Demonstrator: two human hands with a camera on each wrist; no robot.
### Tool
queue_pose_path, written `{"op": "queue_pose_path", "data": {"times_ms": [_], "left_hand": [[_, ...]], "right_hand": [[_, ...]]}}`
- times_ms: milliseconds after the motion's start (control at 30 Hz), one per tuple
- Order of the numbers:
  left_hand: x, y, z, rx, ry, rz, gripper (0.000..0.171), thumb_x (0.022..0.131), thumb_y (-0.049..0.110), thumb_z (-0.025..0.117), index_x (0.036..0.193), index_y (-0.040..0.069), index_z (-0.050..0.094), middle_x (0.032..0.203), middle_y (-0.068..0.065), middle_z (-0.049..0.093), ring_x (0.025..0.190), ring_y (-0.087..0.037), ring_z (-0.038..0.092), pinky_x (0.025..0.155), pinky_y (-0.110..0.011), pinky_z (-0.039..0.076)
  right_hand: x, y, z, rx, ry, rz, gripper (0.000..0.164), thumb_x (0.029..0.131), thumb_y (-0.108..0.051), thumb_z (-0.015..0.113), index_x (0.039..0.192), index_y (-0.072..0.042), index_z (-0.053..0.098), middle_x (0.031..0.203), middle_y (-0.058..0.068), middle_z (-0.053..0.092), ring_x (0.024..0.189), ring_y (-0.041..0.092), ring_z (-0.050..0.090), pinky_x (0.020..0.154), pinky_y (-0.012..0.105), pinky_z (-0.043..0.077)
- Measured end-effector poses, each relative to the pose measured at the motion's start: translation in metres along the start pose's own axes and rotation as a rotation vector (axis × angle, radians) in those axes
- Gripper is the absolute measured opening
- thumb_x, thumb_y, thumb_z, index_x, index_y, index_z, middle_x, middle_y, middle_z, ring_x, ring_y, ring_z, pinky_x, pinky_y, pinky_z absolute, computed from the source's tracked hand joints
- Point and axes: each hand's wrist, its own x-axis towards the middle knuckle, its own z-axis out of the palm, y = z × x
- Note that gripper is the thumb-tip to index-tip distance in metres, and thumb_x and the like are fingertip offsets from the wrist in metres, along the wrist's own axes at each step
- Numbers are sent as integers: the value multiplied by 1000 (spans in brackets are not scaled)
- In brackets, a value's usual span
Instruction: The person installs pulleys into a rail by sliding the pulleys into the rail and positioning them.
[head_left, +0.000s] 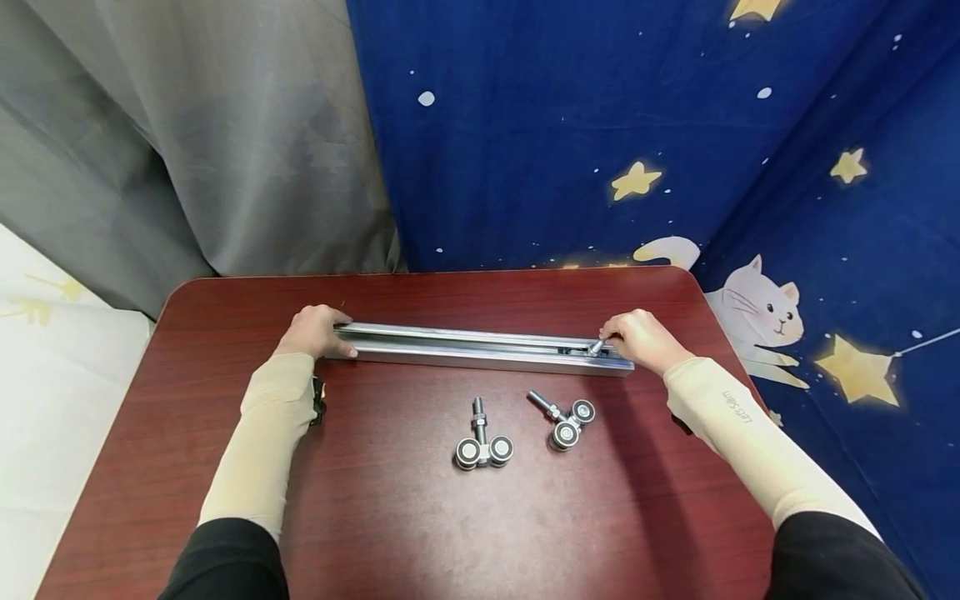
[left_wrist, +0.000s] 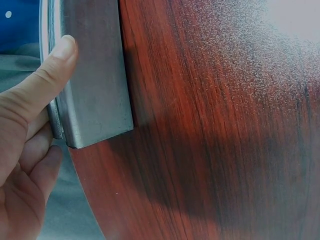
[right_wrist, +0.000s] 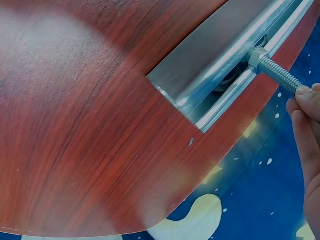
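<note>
A long metal channel rail (head_left: 480, 358) lies across the table with its slot facing up. My left hand (head_left: 310, 332) grips the rail's left end, and in the left wrist view the thumb (left_wrist: 65, 48) presses on its side wall while the other fingers are behind it. At the right end, my right hand (head_left: 643, 337) pinches the threaded bolt (right_wrist: 280, 74) of a roller trolley between thumb and fingertips. That trolley's wheels sit inside the channel, mostly hidden by its lips; a hex nut (right_wrist: 258, 60) shows just above the slot.
Two more roller trolleys lie in front of the rail: one near the middle (head_left: 483, 451), the other to its right (head_left: 567, 425), both with bolts pointing away from me. The dark red wooden table (head_left: 375, 500) has rounded far corners. Grey and blue curtains (head_left: 525, 150) hang behind it.
</note>
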Motion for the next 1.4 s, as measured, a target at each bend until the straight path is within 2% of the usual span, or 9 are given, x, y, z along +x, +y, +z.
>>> {"op": "queue_pose_path", "data": {"times_ms": [167, 433, 933, 1200, 1300, 1400], "left_hand": [[0, -1, 0, 1, 2, 0, 64, 61, 23, 83, 115, -2, 60, 117, -25, 57, 106, -42, 49, 90, -54, 38], [-1, 1, -1, -4, 5, 6, 64, 61, 22, 84, 115, -2, 60, 117, -25, 56, 106, -43, 48, 90, -54, 38], [0, 1, -1, 4, 1, 2, 64, 61, 23, 84, 115, -2, 60, 117, -25, 56, 106, -42, 49, 90, -54, 39], [0, 0, 0, 7, 5, 12, 64, 60, 23, 84, 114, -2, 60, 116, -25, 57, 104, -43, 49, 88, -54, 40], [0, 0, 1, 2, 3, 4, 64, 60, 23, 84, 114, -2, 60, 116, -25, 57, 105, -42, 49, 89, -54, 39], [1, -1, 1, 5, 7, 7, 64, 61, 23, 84, 114, -2, 60, 116, -24, 57, 105, -41, 49, 89, -54, 39]], "right_hand": [[-4, 4, -2, -2, -20, 47, 17, 73, 9, 63, 84, 0, 71, 85, 11, 69, 79, 24, 65, 71, 38, 52], [-11, 13, -5, -25, -13, 45, 16, 71, 10, 64, 82, 1, 71, 85, 12, 69, 89, 30, 64, 78, 42, 51], [-16, 17, -8, -23, -1, 45, 16, 70, 11, 63, 81, 1, 71, 83, 13, 69, 81, 27, 65, 74, 41, 52], [-10, 17, -13, -8, -90, 36, 14, 70, 10, 66, 77, -1, 69, 79, 8, 67, 73, 21, 63, 68, 38, 52], [-7, 16, -18, 7, -139, 63, 16, 69, 7, 69, 82, -2, 71, 83, 8, 68, 76, 22, 63, 69, 39, 51], [-6, 19, -22, 68, -175, 128, 24, 68, 3, 71, 92, -1, 70, 90, 12, 69, 81, 23, 65, 73, 41, 51]]}}
